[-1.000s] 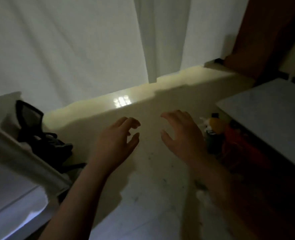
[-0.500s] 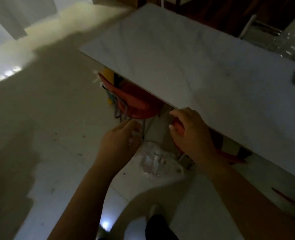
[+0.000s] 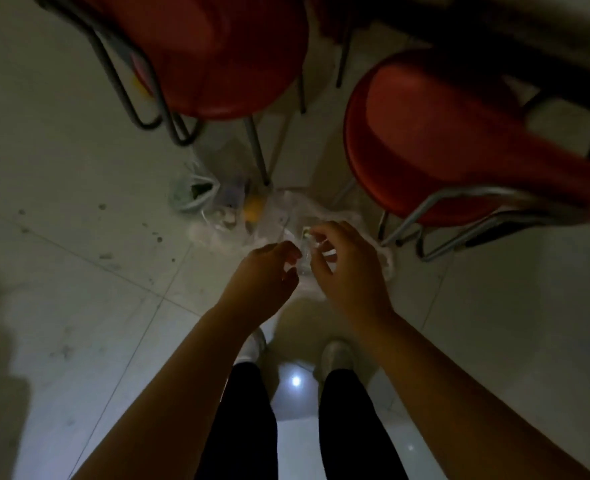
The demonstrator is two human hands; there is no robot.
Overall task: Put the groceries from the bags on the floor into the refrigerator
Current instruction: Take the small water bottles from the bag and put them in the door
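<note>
Dimly, the contents of a clear plastic bag on the floor are being obscured by poor light; only a yellow item is being made out inside. Both hands are being held just over the bag, the left hand and right hand with fingers curled; whether plastic is being pinched cannot be told. The bag is being crowded by two red chairs, their metal legs standing beside it.
</note>
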